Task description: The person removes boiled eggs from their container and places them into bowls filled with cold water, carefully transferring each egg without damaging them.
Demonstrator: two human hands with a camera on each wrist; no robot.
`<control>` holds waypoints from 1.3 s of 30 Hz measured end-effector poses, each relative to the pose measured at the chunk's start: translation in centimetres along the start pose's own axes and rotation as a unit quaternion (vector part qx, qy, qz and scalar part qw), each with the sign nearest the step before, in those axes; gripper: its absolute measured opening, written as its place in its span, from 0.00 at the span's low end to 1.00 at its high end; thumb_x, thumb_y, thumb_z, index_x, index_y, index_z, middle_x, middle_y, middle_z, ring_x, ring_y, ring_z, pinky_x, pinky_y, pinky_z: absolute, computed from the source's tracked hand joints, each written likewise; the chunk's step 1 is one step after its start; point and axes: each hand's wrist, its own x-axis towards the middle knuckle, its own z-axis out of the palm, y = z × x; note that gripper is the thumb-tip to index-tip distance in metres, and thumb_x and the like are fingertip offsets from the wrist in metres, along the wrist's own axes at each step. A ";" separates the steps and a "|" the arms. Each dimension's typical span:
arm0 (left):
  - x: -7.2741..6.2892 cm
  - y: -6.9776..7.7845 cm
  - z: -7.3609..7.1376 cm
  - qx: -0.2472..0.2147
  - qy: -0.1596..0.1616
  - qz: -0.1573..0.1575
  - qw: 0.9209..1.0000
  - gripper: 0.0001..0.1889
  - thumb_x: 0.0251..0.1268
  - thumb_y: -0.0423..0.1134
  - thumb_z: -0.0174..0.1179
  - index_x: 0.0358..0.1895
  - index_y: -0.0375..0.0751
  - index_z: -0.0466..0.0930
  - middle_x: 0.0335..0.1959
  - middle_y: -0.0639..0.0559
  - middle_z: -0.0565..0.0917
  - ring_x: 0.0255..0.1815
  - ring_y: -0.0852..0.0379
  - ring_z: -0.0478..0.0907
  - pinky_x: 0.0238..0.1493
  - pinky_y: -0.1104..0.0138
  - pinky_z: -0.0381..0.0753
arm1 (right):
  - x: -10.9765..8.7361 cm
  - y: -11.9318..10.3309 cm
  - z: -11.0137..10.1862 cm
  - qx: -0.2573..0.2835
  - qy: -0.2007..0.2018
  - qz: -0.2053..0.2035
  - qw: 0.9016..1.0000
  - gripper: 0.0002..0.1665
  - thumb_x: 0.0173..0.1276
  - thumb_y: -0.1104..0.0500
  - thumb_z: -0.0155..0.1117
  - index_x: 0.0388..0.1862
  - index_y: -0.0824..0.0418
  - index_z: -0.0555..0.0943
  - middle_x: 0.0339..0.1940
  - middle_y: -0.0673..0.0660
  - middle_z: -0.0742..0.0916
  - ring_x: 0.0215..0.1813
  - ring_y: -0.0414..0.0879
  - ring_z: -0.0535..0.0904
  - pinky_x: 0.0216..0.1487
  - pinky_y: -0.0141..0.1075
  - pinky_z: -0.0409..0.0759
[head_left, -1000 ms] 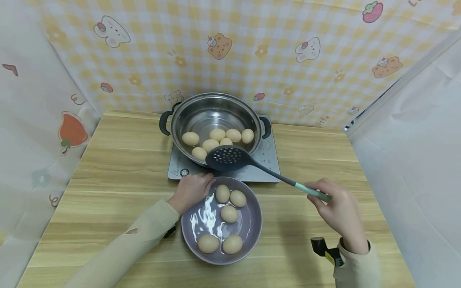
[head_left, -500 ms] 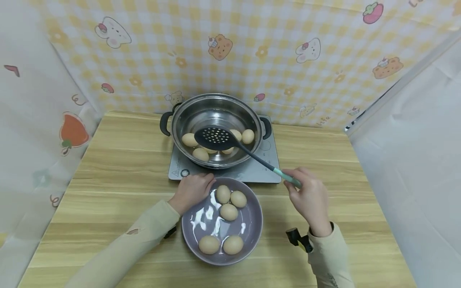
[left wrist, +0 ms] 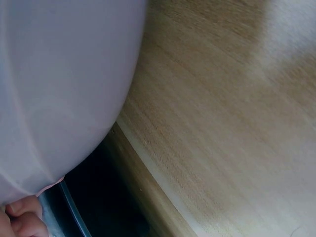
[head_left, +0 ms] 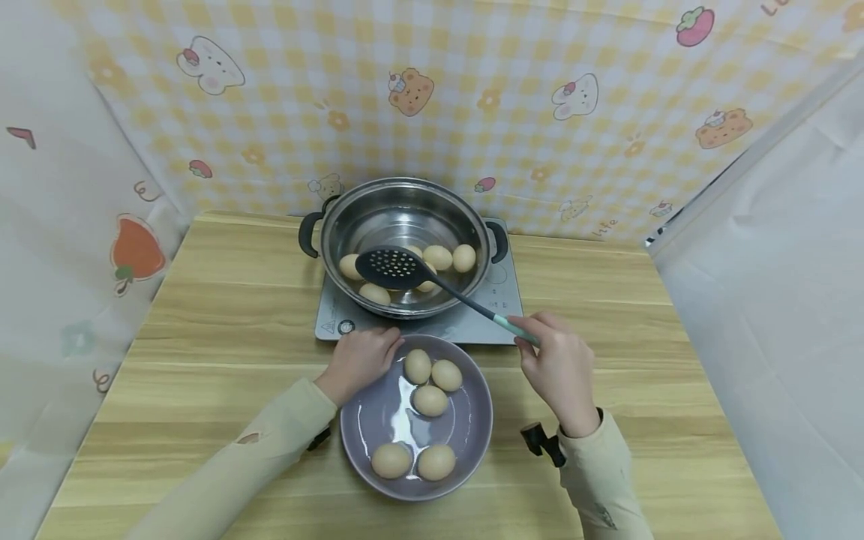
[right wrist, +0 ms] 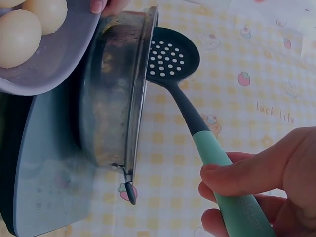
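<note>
My right hand (head_left: 559,367) grips the mint handle of a dark grey skimmer (head_left: 391,268); its perforated head is tilted over the left front part of a steel pot (head_left: 405,187). In the right wrist view, the skimmer head (right wrist: 173,54) is above the pot's rim, and no egg shows on it. Several eggs (head_left: 463,258) lie in the pot, some hidden behind the skimmer. My left hand (head_left: 358,360) holds the upper left rim of a purple-grey plate (head_left: 472,457), thumb on its inner side. On that plate rest several eggs (head_left: 430,401), three grouped towards the back and two near the front.
Under the pot is a flat grey induction cooker (head_left: 327,311), directly behind the plate. Black handles (head_left: 498,240) stick out from the pot's sides. A yellow checked cloth (head_left: 472,135) hangs behind the wooden table (head_left: 223,322), with white sheets at both sides.
The skimmer has moved left from the pot's front edge to over the pot, and slightly lower in the last half second. My right hand came left with it; the left hand stayed put.
</note>
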 end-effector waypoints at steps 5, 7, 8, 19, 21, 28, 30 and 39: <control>0.0 0.0 0.0 0.001 -0.001 -0.002 1.000 0.11 0.60 0.42 0.56 0.22 0.43 0.72 0.14 0.51 0.75 0.10 0.50 0.72 0.10 0.61 0.64 | 0.2 -0.4 0.3 -0.014 0.002 -0.011 1.000 0.19 0.44 0.72 0.68 0.35 0.56 0.85 0.24 0.49 0.81 0.19 0.42 0.74 0.12 0.32 0.60; 0.0 0.0 0.0 -0.001 -0.001 -0.003 1.000 0.11 0.60 0.41 0.56 0.22 0.43 0.72 0.14 0.51 0.76 0.10 0.50 0.72 0.10 0.61 0.64 | 0.2 -0.5 0.3 -0.020 0.002 -0.018 1.000 0.19 0.43 0.73 0.68 0.35 0.56 0.86 0.24 0.49 0.81 0.19 0.42 0.74 0.12 0.31 0.60; 0.0 0.1 -0.1 -0.002 -0.001 -0.004 1.000 0.11 0.60 0.41 0.56 0.22 0.43 0.73 0.14 0.51 0.76 0.10 0.50 0.72 0.10 0.61 0.64 | 0.2 -0.6 0.3 -0.021 0.001 -0.021 1.000 0.19 0.43 0.73 0.68 0.35 0.56 0.86 0.24 0.49 0.81 0.19 0.42 0.74 0.12 0.32 0.60; 0.1 0.0 -0.1 -0.002 0.007 0.001 1.000 0.10 0.60 0.41 0.57 0.22 0.43 0.73 0.14 0.51 0.76 0.10 0.50 0.72 0.10 0.61 0.65 | 0.1 -0.7 0.1 -0.031 -0.021 -0.037 0.999 0.19 0.43 0.74 0.65 0.33 0.56 0.86 0.22 0.49 0.82 0.16 0.41 0.71 0.11 0.30 0.57; 0.1 0.0 -0.1 -0.003 0.006 0.002 1.000 0.10 0.60 0.41 0.57 0.22 0.43 0.73 0.14 0.51 0.76 0.10 0.50 0.72 0.10 0.61 0.65 | 0.1 -0.7 -0.1 -0.034 -0.027 -0.038 0.998 0.18 0.42 0.73 0.65 0.32 0.56 0.86 0.21 0.49 0.81 0.14 0.40 0.68 0.10 0.30 0.56; 0.0 -0.1 0.0 -0.003 0.006 0.000 1.000 0.10 0.59 0.41 0.58 0.22 0.43 0.72 0.13 0.52 0.75 0.10 0.51 0.72 0.10 0.62 0.64 | 0.2 -0.5 -0.5 -0.030 -0.067 -0.027 0.997 0.17 0.43 0.71 0.62 0.33 0.58 0.85 0.20 0.50 0.81 0.13 0.38 0.62 0.11 0.31 0.56; 0.0 -0.1 0.0 -0.006 0.006 0.001 1.000 0.10 0.59 0.41 0.58 0.22 0.43 0.73 0.13 0.52 0.75 0.10 0.52 0.71 0.10 0.62 0.64 | 0.3 -0.5 -0.6 -0.024 -0.083 -0.019 0.996 0.16 0.43 0.71 0.62 0.33 0.59 0.85 0.21 0.51 0.81 0.13 0.38 0.64 0.12 0.32 0.58; -0.1 -0.1 0.1 -0.007 0.010 0.002 1.000 0.09 0.59 0.41 0.58 0.22 0.44 0.73 0.14 0.52 0.76 0.11 0.52 0.73 0.11 0.62 0.65 | 0.8 -0.6 -0.9 -0.020 -0.118 -0.012 0.993 0.17 0.42 0.69 0.71 0.34 0.57 0.84 0.29 0.52 0.86 0.22 0.46 0.80 0.16 0.39 0.70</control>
